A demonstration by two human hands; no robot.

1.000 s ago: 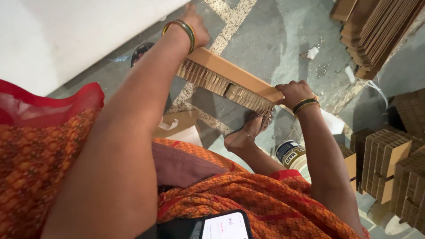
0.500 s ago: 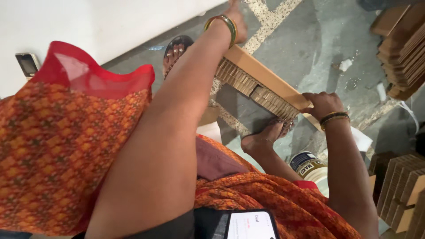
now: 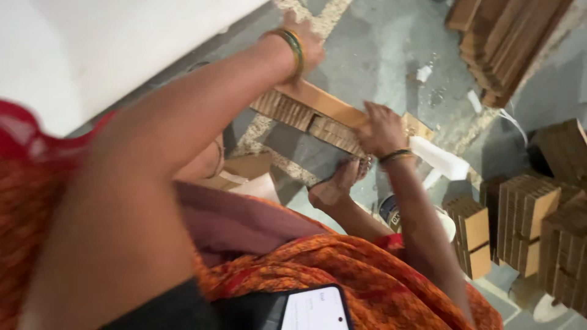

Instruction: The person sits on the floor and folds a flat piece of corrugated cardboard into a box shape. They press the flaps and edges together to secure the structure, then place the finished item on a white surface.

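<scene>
Fingers of left hand [image 3: 306, 46] and right hand [image 3: 382, 128] grip cardboard stack [image 3: 324, 116].

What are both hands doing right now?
Left hand: closed on the far end of the cardboard stack.
Right hand: fingers closed on its near end.

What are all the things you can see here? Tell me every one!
Cardboard strip bundle: one, brown, held across the middle above the floor.
Cardboard stack: one pile, brown, top right on the floor.
Bundled cardboard blocks: several, brown, right side.
White wall: one, top left.
Concrete floor: grey, with white scraps.
Tin: one, partly hidden behind the right arm.
Phone: one, bright screen, on the lap at the bottom.
Orange patterned cloth: worn over the lap.
Foot: one, bare, under the bundle.
Left hand: grips the bundle's far end, bangles on the wrist.
Right hand: grips the near end.
</scene>
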